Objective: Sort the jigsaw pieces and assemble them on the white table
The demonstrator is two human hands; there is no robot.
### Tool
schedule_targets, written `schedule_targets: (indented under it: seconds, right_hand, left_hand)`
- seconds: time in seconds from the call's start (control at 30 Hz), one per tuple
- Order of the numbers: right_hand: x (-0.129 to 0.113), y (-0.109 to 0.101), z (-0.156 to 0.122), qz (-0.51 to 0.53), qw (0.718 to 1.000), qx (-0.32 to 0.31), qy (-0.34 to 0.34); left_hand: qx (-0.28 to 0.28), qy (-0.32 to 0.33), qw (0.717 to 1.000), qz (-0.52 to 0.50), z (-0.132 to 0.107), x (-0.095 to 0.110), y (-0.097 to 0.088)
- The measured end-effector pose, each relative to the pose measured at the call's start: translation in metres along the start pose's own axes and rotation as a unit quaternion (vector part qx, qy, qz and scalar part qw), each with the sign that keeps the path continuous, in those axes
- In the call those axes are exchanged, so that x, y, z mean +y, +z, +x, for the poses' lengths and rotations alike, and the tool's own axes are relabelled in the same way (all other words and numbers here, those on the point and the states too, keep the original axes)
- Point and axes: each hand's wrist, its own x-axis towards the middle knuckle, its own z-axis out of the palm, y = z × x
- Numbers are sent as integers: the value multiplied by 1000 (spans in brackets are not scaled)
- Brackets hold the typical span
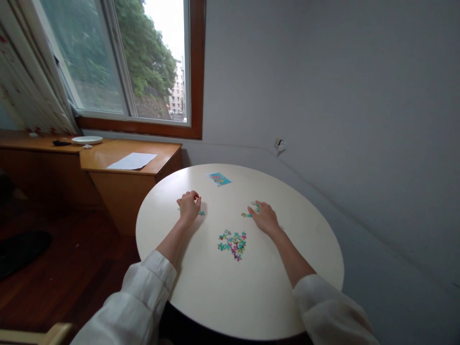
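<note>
At a round desk [273,287], the right hand [266,219], grip parted, is apparently sorting puzzle pieces [244,215] beyond a pile [235,244]; the left hand [189,207] (grip unclear) is hanging by others. Lifting one is likely requiring a pinch.

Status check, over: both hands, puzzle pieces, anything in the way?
Left hand by left pieces, grip unclear. Right hand at right pieces, grip unclear. Loose pile between, nearer the body. Picture card beyond hands, out of the way.
</note>
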Motion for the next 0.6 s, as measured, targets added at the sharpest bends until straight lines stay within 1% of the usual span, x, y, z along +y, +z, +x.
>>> schedule_targets:
  seconds: [0.07,0.13,0.2,0.27,0.43,0.5,0.6]
  right_hand:
    - [-6,7,-6,-78,996,-42,2]
    - [-13,11,-9,-112,991,-70,3]
    - [-16,13,-10,-129,989,-79,8]
    - [-14,12,-10,-141,987,-68,22]
    - [0,10,-8,-162,984,-23,64]
    - [4,9,-8,-167,984,-16,58]
    - [6,4,-9,-179,983,5,28]
  left_hand:
    - [-4,0,1000,-2,-1,0,0]
    - [-8,-1,1000,-4,-1,0,0]
    - [-10,-3,1000,-6,-2,1,0]
    - [-13,-5,1000,-5,-2,2,0]
    - [-19,-3,1000,-7,-3,3,1]
    - [-18,-3,1000,-6,-3,3,2]
    - [-18,-4,1000,-5,-2,3,2]
